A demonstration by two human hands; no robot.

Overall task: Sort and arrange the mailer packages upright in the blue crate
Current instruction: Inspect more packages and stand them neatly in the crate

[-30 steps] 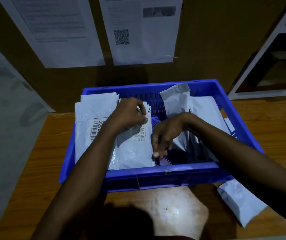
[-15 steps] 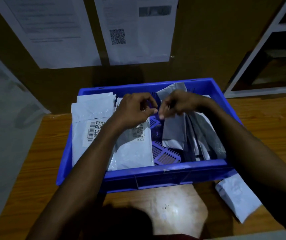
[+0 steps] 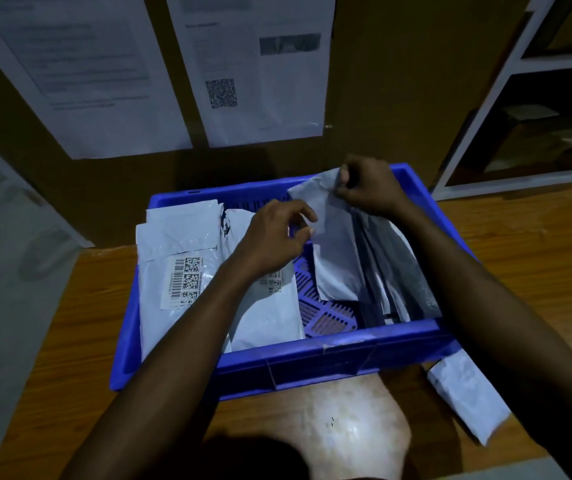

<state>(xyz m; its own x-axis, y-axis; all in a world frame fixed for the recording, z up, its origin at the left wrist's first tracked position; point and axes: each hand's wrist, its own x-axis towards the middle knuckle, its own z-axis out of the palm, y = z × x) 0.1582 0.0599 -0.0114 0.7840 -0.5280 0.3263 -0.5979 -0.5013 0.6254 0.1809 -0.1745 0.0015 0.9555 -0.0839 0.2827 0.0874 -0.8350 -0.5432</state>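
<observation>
A blue crate [image 3: 329, 355] sat on a wooden tabletop [image 3: 83, 306]. On the left side of the crate, white mailers [image 3: 173, 251] lay flat in a pile, and the top ones had barcode labels [image 3: 185, 282]. On the right side, more mailers [image 3: 395, 271] (some grey, some dark) stood up on their edges and leaned toward the right wall. The right hand [image 3: 367, 188] was closed in a pinch on the top corner of a grey mailer [image 3: 333, 251], the nearest one to the middle of the crate, and held it up tall. The left hand [image 3: 270, 237] hung over the middle of the crate with its fingers curled in close to the thumb, right by that grey mailer's left edge; I could not tell if it was gripping anything. Between the two groups, a bit of the crate's slotted floor [image 3: 326, 317] showed. One more white mailer [image 3: 468, 396] lay flat on the tabletop, outside the crate near its front right corner. Two sheets of paper [image 3: 243, 64] hung on the brown wall behind, and one had a square code. A white shelf [image 3: 506, 81] stood on the right.
</observation>
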